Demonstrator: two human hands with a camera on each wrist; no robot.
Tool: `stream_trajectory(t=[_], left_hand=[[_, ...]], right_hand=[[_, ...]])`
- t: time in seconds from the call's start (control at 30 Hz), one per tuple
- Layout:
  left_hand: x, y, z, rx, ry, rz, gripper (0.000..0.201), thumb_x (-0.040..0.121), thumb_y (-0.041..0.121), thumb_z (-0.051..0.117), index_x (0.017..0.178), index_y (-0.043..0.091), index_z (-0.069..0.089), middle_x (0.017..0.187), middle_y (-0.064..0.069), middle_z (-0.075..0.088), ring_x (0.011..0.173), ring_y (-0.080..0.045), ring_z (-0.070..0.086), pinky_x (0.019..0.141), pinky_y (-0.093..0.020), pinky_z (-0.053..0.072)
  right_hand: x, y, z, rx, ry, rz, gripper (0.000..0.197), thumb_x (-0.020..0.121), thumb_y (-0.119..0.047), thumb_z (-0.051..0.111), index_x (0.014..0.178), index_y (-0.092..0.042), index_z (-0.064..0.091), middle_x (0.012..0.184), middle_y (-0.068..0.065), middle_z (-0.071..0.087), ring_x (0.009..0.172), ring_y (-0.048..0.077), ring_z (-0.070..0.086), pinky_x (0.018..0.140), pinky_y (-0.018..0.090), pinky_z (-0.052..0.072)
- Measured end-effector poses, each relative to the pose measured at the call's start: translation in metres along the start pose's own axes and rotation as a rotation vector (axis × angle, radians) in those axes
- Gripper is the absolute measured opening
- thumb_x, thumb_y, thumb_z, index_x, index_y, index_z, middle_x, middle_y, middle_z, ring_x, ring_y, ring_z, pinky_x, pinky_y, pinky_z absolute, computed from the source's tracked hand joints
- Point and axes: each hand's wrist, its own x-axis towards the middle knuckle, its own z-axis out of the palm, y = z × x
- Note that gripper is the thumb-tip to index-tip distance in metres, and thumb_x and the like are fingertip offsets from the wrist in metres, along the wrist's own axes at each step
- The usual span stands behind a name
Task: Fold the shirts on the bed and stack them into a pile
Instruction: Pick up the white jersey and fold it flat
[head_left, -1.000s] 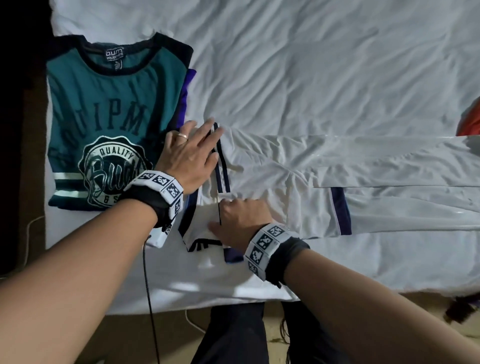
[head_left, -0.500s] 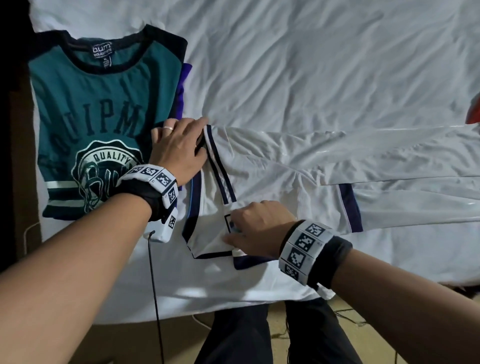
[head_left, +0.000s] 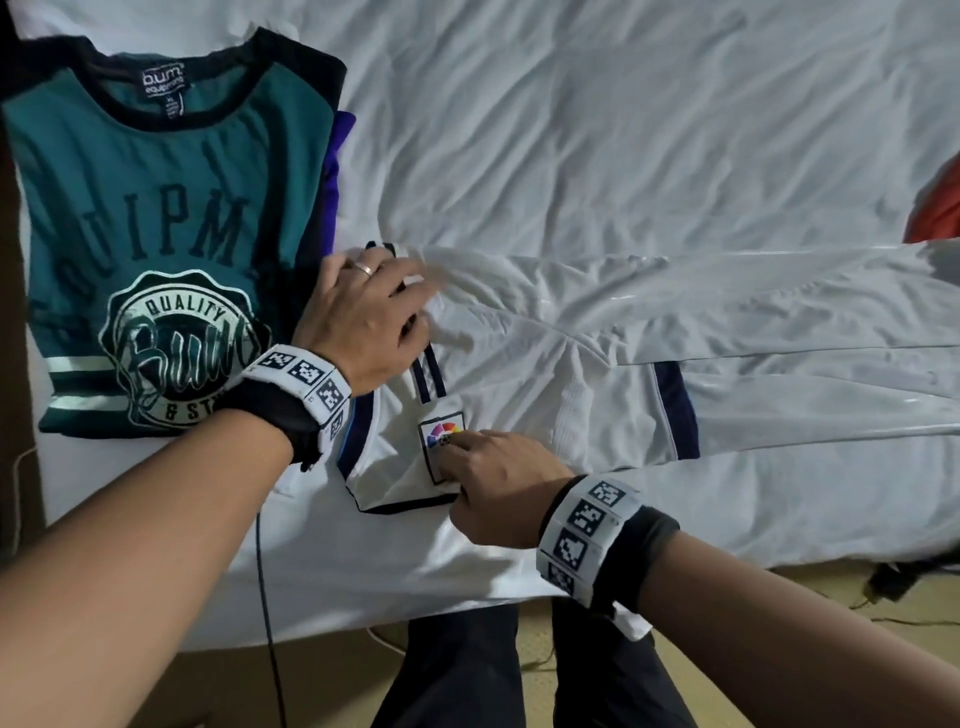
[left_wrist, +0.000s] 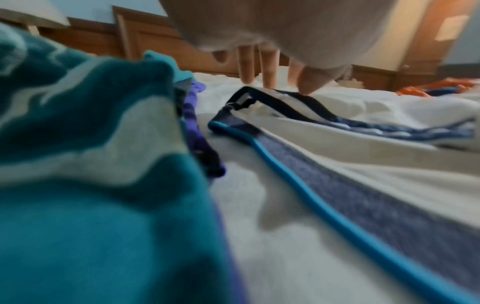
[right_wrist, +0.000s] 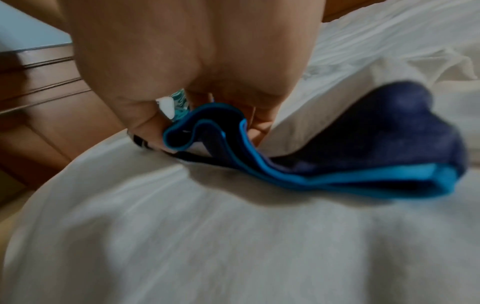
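A folded teal printed shirt lies at the left of the bed on a purple shirt; it fills the left of the left wrist view. A white jersey with navy trim stretches rightward, folded lengthwise. My left hand presses on its striped shoulder end, fingers straight down on the cloth. My right hand pinches the near sleeve beside a coloured badge. In the right wrist view its curled fingers grip the navy and blue sleeve hem.
White rumpled bedsheet covers the bed, whose near edge is by my legs. An orange garment shows at the right edge. A dark cable hangs over the bed edge. A wooden headboard stands behind.
My right hand has slid to the right off the badge, which now shows, still holding the sleeve. My left hand has stayed on the jersey's striped end, its fingers drawn closer together.
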Motion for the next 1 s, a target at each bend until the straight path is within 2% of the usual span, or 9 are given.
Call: stream_trajectory(t=[0.07, 0.17, 0.3, 0.4, 0.5, 0.6, 0.67, 0.83, 1.0], left_hand=[[-0.004, -0.002, 0.006, -0.019, -0.105, -0.043, 0.047, 0.091, 0.049, 0.043, 0.128, 0.025, 0.06, 0.139, 0.002, 0.056, 0.126, -0.026, 0.049, 0.098, -0.044, 0.028], [-0.004, -0.004, 0.01, -0.046, -0.111, -0.094, 0.052, 0.087, 0.054, 0.049, 0.129, 0.026, 0.06, 0.141, 0.003, 0.055, 0.129, -0.025, 0.048, 0.1, -0.044, 0.028], [0.005, 0.002, 0.004, -0.05, -0.047, -0.055, 0.042, 0.078, 0.035, 0.073, 0.118, 0.025, 0.065, 0.135, 0.003, 0.056, 0.126, -0.029, 0.045, 0.092, -0.047, 0.031], [0.007, 0.007, 0.004, -0.145, 0.03, -0.016, 0.017, 0.084, 0.027, 0.061, 0.096, 0.024, 0.072, 0.115, 0.008, 0.067, 0.115, -0.025, 0.051, 0.088, -0.041, 0.026], [0.01, 0.008, 0.001, -0.277, 0.04, -0.118, 0.036, 0.093, 0.044, 0.042, 0.086, 0.026, 0.073, 0.102, 0.009, 0.071, 0.107, -0.021, 0.055, 0.085, -0.036, 0.018], [0.018, 0.008, -0.001, -0.229, -0.05, -0.173, 0.058, 0.089, 0.069, 0.034, 0.097, 0.027, 0.072, 0.105, 0.005, 0.067, 0.111, -0.026, 0.051, 0.09, -0.039, 0.019], [0.025, 0.009, 0.0, -0.191, -0.095, -0.208, 0.059, 0.087, 0.075, 0.032, 0.099, 0.029, 0.068, 0.107, 0.006, 0.063, 0.113, -0.027, 0.047, 0.092, -0.041, 0.018], [0.038, 0.013, -0.001, -0.18, -0.06, -0.357, 0.052, 0.096, 0.067, 0.029, 0.09, 0.024, 0.058, 0.105, 0.002, 0.063, 0.109, -0.033, 0.046, 0.093, -0.051, 0.024], [0.044, 0.02, 0.0, -0.132, -0.014, -0.417, 0.039, 0.099, 0.056, 0.044, 0.099, 0.019, 0.059, 0.107, -0.008, 0.06, 0.113, -0.036, 0.043, 0.097, -0.054, 0.024]], right_hand=[[0.0, 0.008, -0.013, 0.141, -0.028, 0.033, 0.005, 0.083, -0.019, 0.049, 0.086, -0.019, 0.054, 0.089, 0.004, 0.063, 0.076, 0.026, 0.056, 0.061, 0.032, 0.043], [-0.002, 0.026, -0.04, 0.4, -0.009, 0.103, 0.011, 0.078, -0.019, 0.051, 0.069, -0.013, 0.053, 0.063, 0.003, 0.054, 0.061, 0.02, 0.049, 0.056, 0.03, 0.038], [-0.009, 0.068, -0.077, 0.582, 0.203, 0.286, 0.022, 0.077, -0.024, 0.052, 0.068, -0.005, 0.059, 0.056, -0.003, 0.047, 0.051, 0.007, 0.041, 0.055, 0.027, 0.036], [-0.01, 0.11, -0.095, 0.576, 0.382, 0.476, 0.015, 0.084, -0.016, 0.057, 0.073, -0.01, 0.065, 0.059, -0.005, 0.053, 0.056, 0.008, 0.049, 0.057, 0.025, 0.04], [-0.006, 0.139, -0.108, 0.487, 0.485, 0.547, 0.014, 0.087, -0.015, 0.058, 0.08, -0.011, 0.069, 0.069, 0.0, 0.061, 0.07, 0.017, 0.057, 0.061, 0.026, 0.041], [-0.003, 0.157, -0.115, 0.424, 0.567, 0.603, 0.012, 0.089, -0.018, 0.058, 0.084, -0.017, 0.068, 0.076, 0.001, 0.064, 0.073, 0.018, 0.058, 0.059, 0.024, 0.04], [-0.003, 0.165, -0.118, 0.405, 0.6, 0.622, 0.01, 0.089, -0.021, 0.059, 0.089, -0.018, 0.069, 0.08, 0.0, 0.064, 0.075, 0.017, 0.059, 0.057, 0.021, 0.041], [0.001, 0.176, -0.117, 0.34, 0.64, 0.621, 0.013, 0.09, -0.026, 0.059, 0.096, -0.018, 0.068, 0.085, 0.002, 0.065, 0.08, 0.022, 0.06, 0.07, 0.027, 0.044], [0.002, 0.181, -0.112, 0.296, 0.668, 0.616, 0.019, 0.091, -0.033, 0.062, 0.102, -0.017, 0.065, 0.094, 0.005, 0.065, 0.088, 0.027, 0.061, 0.078, 0.037, 0.051]])
